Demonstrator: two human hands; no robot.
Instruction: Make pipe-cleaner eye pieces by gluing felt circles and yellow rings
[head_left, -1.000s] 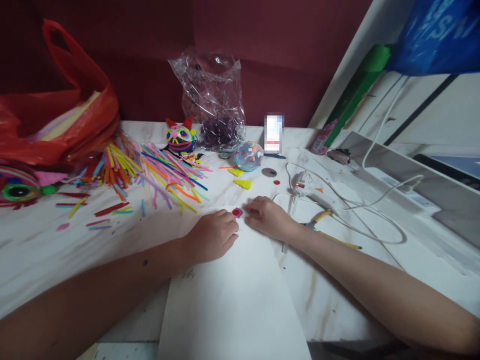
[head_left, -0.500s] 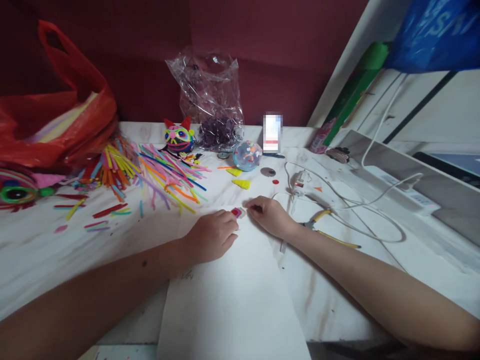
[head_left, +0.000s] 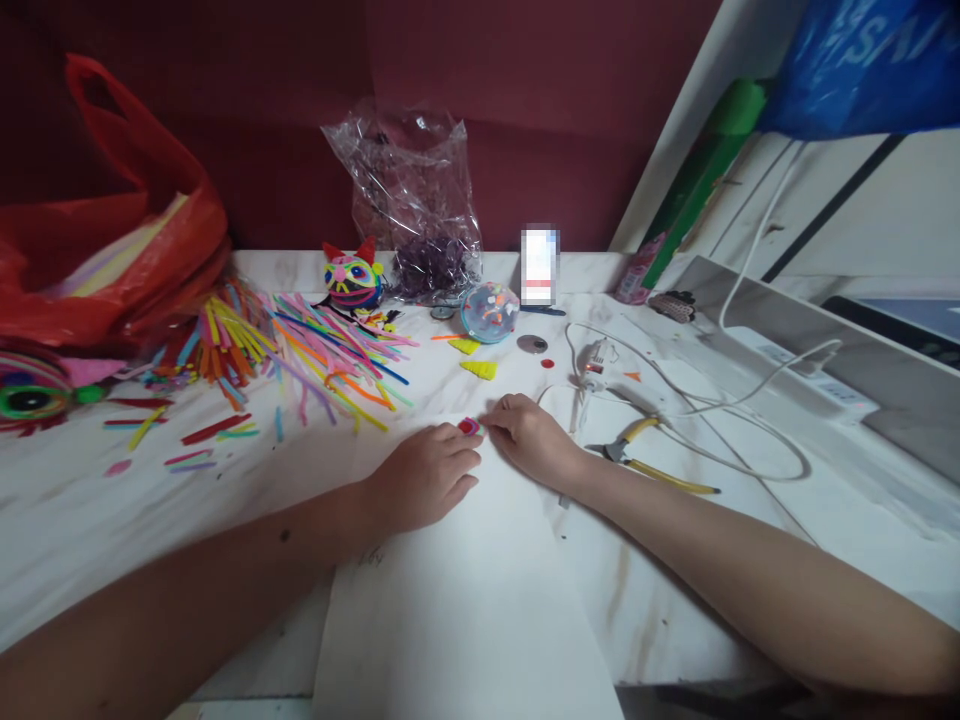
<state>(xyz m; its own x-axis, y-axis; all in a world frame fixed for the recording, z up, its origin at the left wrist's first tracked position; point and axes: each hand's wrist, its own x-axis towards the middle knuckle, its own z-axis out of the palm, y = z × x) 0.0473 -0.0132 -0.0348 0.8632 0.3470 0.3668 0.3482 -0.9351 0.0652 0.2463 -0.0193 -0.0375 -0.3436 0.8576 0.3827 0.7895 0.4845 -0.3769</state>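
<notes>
My left hand (head_left: 427,475) and my right hand (head_left: 529,437) meet at the far end of a white sheet of paper (head_left: 457,600) on the marble table (head_left: 90,510). Between their fingertips sits a small pink and red coiled piece (head_left: 469,427). Both hands have their fingers curled in and pinch this piece from either side. Yellow-handled pliers (head_left: 645,455) lie just right of my right wrist.
A heap of coloured pipe cleaners (head_left: 300,345) spreads at the left, beside a red plastic bag (head_left: 112,260). A colourful cat head (head_left: 351,275), a clear bag (head_left: 416,210), a clear ball (head_left: 489,312), yellow cones (head_left: 480,369) and a white cable (head_left: 712,410) lie behind the hands.
My hands have closed a little nearer together on the small coiled piece, so less of it shows. The view has shifted slightly to the left.
</notes>
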